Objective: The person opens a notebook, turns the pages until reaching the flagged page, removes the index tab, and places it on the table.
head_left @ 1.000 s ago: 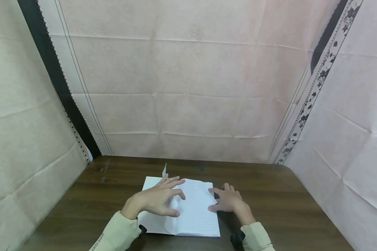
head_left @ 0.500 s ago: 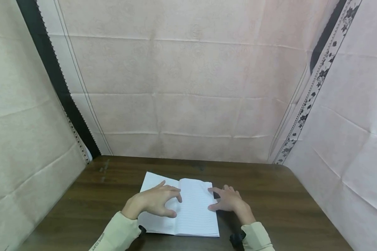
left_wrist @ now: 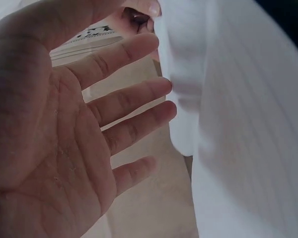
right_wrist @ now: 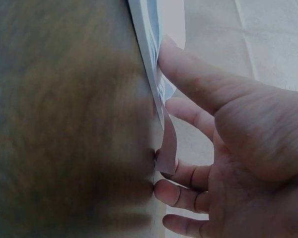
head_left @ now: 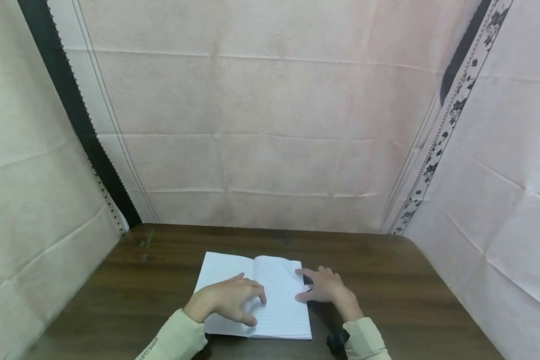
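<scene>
An open notebook [head_left: 279,315] with ruled white pages lies on the brown table. My left hand [head_left: 234,300] reaches over the left page and the centre fold, thumb and fingers spread apart. In the left wrist view its fingers [left_wrist: 134,131] are nearly straight, fingertips right at the white page [left_wrist: 243,124]. At the notebook's right edge is my right hand [head_left: 326,289], with thumb and forefinger resting on the right page. The right wrist view shows the thumb [right_wrist: 188,69] on the paper and a small paper tab [right_wrist: 169,141] sticking out of the edge beside the fingers.
The dark wooden table [head_left: 387,280] stretches out around the notebook. Pale cloth [head_left: 270,125] hangs behind it, with more cloth panels [head_left: 40,200] at both sides. Light green sleeves [head_left: 175,337] cover both forearms.
A leaf that stood partly raised on the left side, its tab sticking up, has come down onto the left page. My left hand has moved nearer to me; the right hand stays put.
</scene>
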Demonstrator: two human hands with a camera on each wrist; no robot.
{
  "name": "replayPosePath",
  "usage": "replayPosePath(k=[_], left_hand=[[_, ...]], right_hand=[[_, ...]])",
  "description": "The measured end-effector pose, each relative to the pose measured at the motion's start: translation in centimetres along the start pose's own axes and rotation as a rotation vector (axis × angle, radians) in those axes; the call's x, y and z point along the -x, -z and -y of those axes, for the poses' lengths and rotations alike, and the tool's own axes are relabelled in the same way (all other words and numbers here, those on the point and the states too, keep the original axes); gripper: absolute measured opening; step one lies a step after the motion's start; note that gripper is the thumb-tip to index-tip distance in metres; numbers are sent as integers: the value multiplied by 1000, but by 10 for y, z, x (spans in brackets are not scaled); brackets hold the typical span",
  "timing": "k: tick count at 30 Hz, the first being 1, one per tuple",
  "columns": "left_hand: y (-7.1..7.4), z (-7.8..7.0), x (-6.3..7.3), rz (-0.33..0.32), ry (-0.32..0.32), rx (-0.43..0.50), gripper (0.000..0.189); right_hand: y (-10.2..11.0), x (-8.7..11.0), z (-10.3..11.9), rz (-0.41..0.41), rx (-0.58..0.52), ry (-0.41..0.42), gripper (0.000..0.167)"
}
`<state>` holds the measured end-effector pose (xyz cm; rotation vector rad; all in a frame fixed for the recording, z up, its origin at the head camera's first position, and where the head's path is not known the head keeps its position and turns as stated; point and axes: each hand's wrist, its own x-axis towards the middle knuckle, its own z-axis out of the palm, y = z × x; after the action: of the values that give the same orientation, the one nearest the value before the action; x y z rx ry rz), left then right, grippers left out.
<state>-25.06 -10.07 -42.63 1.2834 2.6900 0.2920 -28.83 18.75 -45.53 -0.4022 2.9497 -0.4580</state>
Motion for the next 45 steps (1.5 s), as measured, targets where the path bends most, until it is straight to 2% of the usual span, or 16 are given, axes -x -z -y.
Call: replayPosePath(k=[8,22,30,39,45], left_hand=[[-7,-5,-4,-2,-30,-28,36],[-27,-11,-14,-2,-81,-109,51],[-29,-14,-17,22,-69,-95,63],[-31,-14,-19,16,-71,-108,78],[-29,-16,-19,23,-74,-112,80]], right_hand=[[0,1,1,-7,16,0,76],[-2,3,0,-2,-6,-6,77],[-1,2,1,-4,-9,-5,79],[-1,0,3,5,9,-19,79],[-2,1,6,-10,35,-34,79]])
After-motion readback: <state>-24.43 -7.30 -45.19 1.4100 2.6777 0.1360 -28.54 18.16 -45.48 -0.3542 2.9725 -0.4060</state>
